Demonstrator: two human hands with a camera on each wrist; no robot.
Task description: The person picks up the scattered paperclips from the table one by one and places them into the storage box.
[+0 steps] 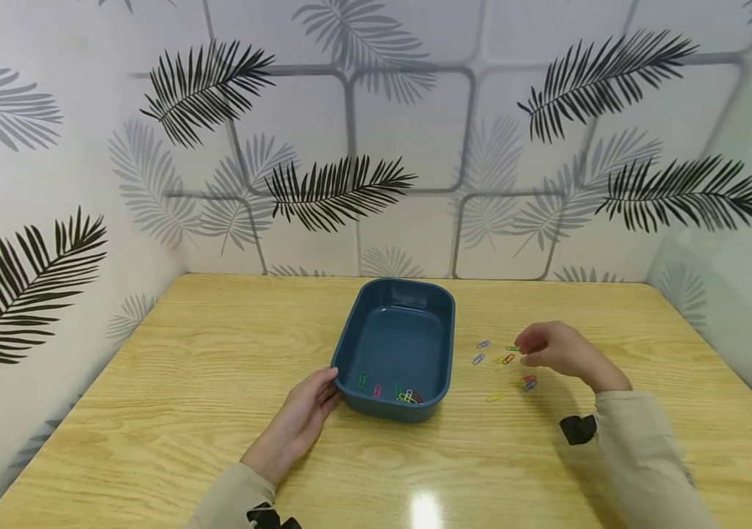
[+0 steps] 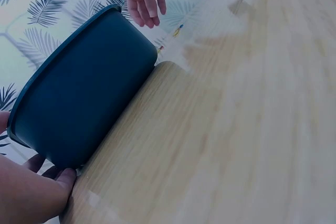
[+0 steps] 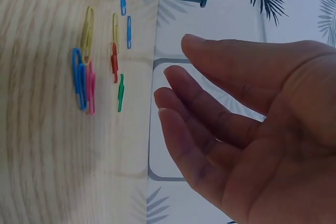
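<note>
A dark blue rectangular bin stands on the table, with several coloured paper clips lying at its near end. My left hand holds the bin's near left corner; in the left wrist view its fingers press low on the side. Over the loose clips to the right hovers my right hand, fingers loosely bent and apart from the thumb, with nothing held. Nearest to it are a green paper clip and a red paper clip. A blue paper clip and a pink paper clip lie together.
The wooden table meets a leaf-patterned wall covering at the back. Two more blue paper clips and a yellow paper clip lie between the bin and my right hand. Dark straps sit at both wrists.
</note>
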